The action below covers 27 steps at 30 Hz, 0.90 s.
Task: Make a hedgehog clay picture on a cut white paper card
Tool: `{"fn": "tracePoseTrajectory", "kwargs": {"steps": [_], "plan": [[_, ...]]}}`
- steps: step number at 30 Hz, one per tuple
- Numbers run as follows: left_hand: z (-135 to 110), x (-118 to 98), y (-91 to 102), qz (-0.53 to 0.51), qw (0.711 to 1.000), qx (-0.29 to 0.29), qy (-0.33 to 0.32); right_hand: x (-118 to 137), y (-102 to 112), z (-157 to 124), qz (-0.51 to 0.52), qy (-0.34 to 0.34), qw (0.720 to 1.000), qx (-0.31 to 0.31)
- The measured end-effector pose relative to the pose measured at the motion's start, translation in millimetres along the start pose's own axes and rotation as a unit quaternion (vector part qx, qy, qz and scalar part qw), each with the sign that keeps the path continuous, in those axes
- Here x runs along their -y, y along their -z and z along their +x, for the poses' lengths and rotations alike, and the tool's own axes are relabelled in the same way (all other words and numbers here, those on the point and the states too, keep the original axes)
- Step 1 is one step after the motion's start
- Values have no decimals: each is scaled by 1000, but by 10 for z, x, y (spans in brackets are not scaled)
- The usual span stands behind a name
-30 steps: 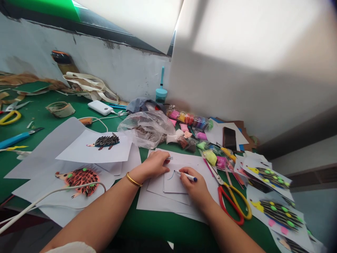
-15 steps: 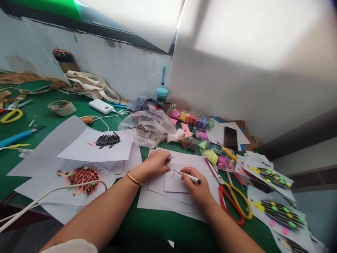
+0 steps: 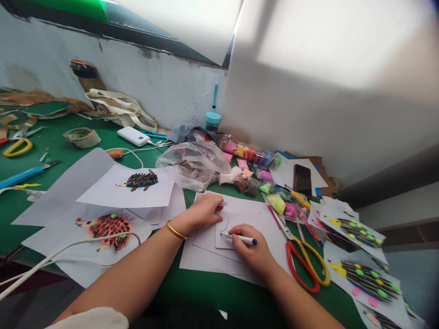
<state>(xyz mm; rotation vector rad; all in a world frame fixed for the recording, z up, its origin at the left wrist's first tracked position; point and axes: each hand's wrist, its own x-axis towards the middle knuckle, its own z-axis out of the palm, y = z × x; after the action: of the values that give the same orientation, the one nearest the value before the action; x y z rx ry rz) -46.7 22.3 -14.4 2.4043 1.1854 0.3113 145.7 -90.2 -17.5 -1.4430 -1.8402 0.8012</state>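
My right hand (image 3: 252,246) grips a white marker pen (image 3: 244,239) with a dark blue end, its tip on a small white sheet (image 3: 222,242). A thin curved line is drawn on that sheet. Several larger white papers (image 3: 192,262) lie stacked beneath it. My left hand (image 3: 206,211) rests at the sheet's upper left, fingers curled together; a small greyish, clear piece pokes out by the fingertips, too small to name. Scissors (image 3: 290,235) with red and yellow handles lie to the right of my right hand.
Hedgehog pictures covered in dark seeds lie left (image 3: 142,179) and right (image 3: 370,278). A clear plastic bag (image 3: 195,164) and packets of coloured clay (image 3: 277,204) sit behind the papers. A white cable (image 3: 65,249) crosses the left side. A phone (image 3: 302,179) lies back right.
My right hand has drawn the pen tip down and slightly left, and the curved line looks longer. The left hand stays in place on the paper.
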Motion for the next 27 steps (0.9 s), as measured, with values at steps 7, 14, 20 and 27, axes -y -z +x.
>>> {"fn": "tracePoseTrajectory", "kwargs": {"steps": [7, 14, 20, 27], "plan": [[-2, -33, 31, -2, 1000, 13, 18, -21, -10, -4, 3, 11, 1000, -3], [1, 5, -1, -5, 1000, -2, -2, -39, -14, -2, 10, 8, 1000, 5], [5, 30, -22, -1, 1000, -6, -10, -30, -17, 3, 11, 9, 1000, 7], [-3, 12, -7, -1, 1000, -2, -7, -8, 10, 23, -19, -17, 1000, -1]]}}
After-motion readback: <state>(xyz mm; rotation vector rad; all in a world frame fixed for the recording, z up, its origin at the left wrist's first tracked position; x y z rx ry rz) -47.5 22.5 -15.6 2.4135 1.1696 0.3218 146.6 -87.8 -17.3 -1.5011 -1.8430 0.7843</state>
